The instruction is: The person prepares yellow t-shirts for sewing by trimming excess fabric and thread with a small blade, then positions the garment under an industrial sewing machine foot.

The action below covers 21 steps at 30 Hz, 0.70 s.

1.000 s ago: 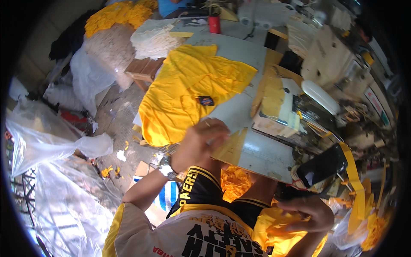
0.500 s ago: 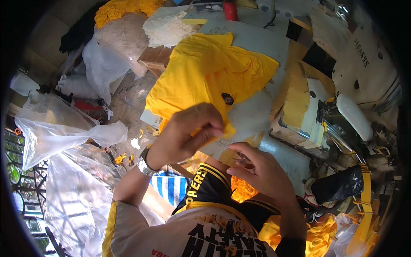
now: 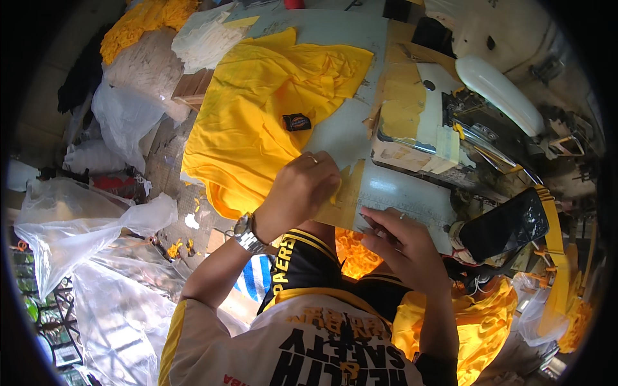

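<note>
Left hand (image 3: pixel 301 193) curled shut, pinching the yellow shirt (image 3: pixel 257 122) hem at the tabletop (image 3: pixel 347 128) near edge; right hand (image 3: pixel 402 248) just beside, loosely curled, fingertips on tabletop, holding nothing discernible.

One head-worn fisheye view looks steeply down, close over the table (image 3: pixel 347 122); forearms enter from six o'clock, floor curves off toward nine o'clock.

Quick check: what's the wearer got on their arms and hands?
Left hand: bare, ring on one finger, silver metal-link watch at the wrist, forearm bare. Right hand: bare, no glove, forearm bare. Upper arms meet a white jersey with yellow side stripe and black-and-yellow collar.
</note>
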Motion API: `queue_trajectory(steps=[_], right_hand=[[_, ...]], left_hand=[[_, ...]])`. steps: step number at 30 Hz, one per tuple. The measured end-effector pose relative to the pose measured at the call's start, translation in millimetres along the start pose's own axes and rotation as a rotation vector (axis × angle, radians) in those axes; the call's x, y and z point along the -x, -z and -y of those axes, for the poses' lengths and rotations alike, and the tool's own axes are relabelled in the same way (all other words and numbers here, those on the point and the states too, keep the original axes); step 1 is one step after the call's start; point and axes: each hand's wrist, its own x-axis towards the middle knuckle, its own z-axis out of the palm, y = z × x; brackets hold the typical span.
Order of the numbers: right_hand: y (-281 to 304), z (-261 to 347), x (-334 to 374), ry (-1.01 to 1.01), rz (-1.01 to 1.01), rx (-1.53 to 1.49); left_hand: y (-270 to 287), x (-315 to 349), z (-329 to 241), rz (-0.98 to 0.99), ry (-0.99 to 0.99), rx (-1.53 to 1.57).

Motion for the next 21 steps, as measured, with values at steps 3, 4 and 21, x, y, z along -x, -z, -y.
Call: queue_trajectory(steps=[3, 4, 21], right_hand=[[-12.4, -4.2, -18.4, 0.000, -0.110, -0.082], [-15.4, -4.9, -27.6, -0.025, -0.120, -0.015], [-76.8, -0.2, -61.3, 0.197, -0.174, 0.573]], left_hand=[[16.7, -5.4, -2.8, 0.004, 0.246, 0.232], [17.3, -3.6, 3.6, 0.046, 0.336, 0.259], [112.6, -20.4, 63.4, -0.942, 0.249, -0.447]])
